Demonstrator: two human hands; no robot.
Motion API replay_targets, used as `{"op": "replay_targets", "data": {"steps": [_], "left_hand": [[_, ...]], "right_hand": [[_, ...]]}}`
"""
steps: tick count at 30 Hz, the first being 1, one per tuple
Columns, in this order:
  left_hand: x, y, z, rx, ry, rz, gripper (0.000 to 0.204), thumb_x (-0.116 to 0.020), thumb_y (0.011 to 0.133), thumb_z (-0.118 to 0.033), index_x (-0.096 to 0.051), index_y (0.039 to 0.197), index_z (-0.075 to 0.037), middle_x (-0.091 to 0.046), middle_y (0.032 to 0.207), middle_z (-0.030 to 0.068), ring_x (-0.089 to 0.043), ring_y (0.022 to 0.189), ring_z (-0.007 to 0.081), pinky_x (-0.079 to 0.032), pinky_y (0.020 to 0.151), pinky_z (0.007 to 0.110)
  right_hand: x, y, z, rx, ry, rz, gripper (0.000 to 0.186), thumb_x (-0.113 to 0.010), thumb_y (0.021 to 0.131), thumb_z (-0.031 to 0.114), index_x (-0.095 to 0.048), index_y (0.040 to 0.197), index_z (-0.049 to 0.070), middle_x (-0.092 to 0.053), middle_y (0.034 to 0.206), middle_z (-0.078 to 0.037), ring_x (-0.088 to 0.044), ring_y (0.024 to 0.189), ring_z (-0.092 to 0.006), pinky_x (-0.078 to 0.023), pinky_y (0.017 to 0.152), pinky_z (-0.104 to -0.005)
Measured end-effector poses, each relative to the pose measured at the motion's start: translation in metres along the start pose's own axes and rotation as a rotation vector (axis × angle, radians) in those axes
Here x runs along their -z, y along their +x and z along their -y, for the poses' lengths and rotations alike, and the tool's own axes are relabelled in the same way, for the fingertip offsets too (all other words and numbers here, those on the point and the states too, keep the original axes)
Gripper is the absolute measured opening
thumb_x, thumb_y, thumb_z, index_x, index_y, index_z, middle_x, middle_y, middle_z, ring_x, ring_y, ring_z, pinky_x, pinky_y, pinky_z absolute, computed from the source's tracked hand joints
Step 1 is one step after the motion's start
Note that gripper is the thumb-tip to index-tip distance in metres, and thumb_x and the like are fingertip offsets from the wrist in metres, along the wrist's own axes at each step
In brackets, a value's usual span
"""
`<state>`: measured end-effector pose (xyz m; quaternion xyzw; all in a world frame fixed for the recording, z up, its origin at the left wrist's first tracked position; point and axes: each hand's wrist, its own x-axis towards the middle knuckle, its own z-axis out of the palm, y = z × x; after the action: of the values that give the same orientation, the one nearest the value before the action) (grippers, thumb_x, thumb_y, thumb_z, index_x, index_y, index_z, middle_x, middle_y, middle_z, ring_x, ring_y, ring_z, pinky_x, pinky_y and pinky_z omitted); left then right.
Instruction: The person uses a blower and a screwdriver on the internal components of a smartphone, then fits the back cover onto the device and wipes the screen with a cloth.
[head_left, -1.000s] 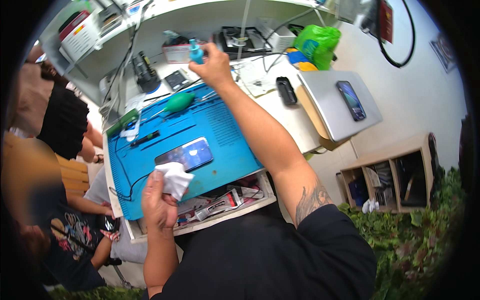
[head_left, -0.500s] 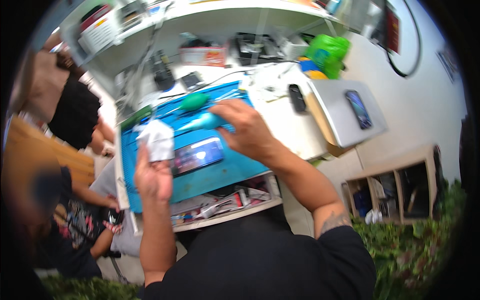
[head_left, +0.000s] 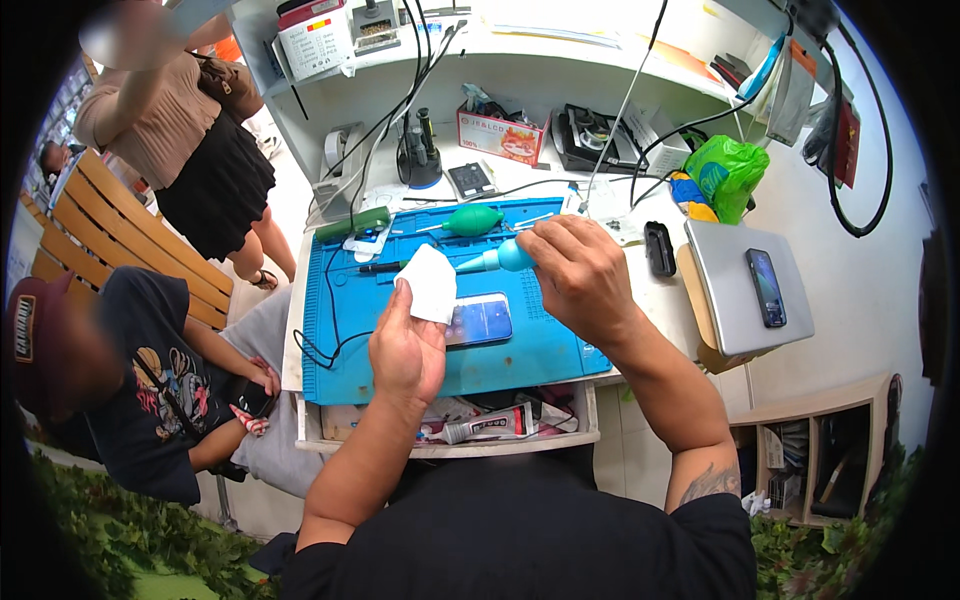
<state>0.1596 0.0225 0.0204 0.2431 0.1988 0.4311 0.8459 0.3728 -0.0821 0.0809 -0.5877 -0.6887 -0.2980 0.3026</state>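
Observation:
My left hand holds a folded white wipe up over the blue work mat. A smartphone with a lit screen lies flat on the mat just right of that hand. My right hand grips a small blue squeeze bottle whose thin nozzle points left toward the wipe. The nozzle tip and the wipe are close, and I cannot tell whether they touch.
A green blower bulb and a pen lie at the mat's far edge. An open drawer with a glue tube sits below. A closed laptop carries a second phone; a green bag stands behind. Two people are at the left.
My right hand came back from the far shelf with the blue bottle and now holds it over the mat. My left hand lifted the wipe up to meet it.

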Motion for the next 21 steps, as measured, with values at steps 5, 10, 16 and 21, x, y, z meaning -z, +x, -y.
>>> {"op": "replay_targets", "data": {"steps": [5,10,16,21], "left_hand": [[-0.004,0.0,0.004,-0.012,0.043,-0.005,0.052,-0.049,0.121,-0.029,-0.048,0.158,0.008,-0.059,0.157,0.0185,-0.057,0.146,0.0297,-0.045,0.125,0.043],[-0.003,0.0,0.005,-0.038,0.057,-0.012,0.052,-0.049,0.12,-0.029,-0.048,0.158,0.007,-0.059,0.156,0.0176,-0.057,0.145,0.0287,-0.045,0.124,0.042],[0.003,0.003,0.005,-0.101,0.095,-0.007,0.051,-0.049,0.121,-0.028,-0.048,0.158,0.007,-0.058,0.156,0.0175,-0.057,0.145,0.0277,-0.045,0.124,0.041],[0.001,0.0,0.003,-0.099,0.115,-0.022,0.049,-0.048,0.12,-0.024,-0.05,0.156,0.009,-0.059,0.157,0.0187,-0.057,0.147,0.0301,-0.044,0.126,0.043]], "right_hand": [[0.006,-0.006,-0.006,0.027,-0.029,0.022,0.023,-0.069,0.079,-0.003,-0.072,0.101,0.003,-0.072,0.099,-0.008,-0.072,0.099,-0.0285,-0.058,0.091,-0.0427],[0.014,-0.009,-0.011,0.021,-0.045,0.038,0.021,-0.069,0.079,-0.003,-0.072,0.099,0.004,-0.072,0.097,-0.008,-0.072,0.099,-0.028,-0.058,0.091,-0.0418],[0.02,-0.021,-0.019,-0.005,-0.059,0.051,0.021,-0.07,0.079,-0.004,-0.072,0.099,0.004,-0.072,0.095,-0.008,-0.074,0.098,-0.0288,-0.059,0.091,-0.0426],[0.019,-0.029,-0.023,-0.037,-0.056,0.024,0.022,-0.07,0.078,-0.005,-0.072,0.098,0.004,-0.073,0.094,-0.008,-0.074,0.096,-0.0295,-0.06,0.089,-0.0434]]}}
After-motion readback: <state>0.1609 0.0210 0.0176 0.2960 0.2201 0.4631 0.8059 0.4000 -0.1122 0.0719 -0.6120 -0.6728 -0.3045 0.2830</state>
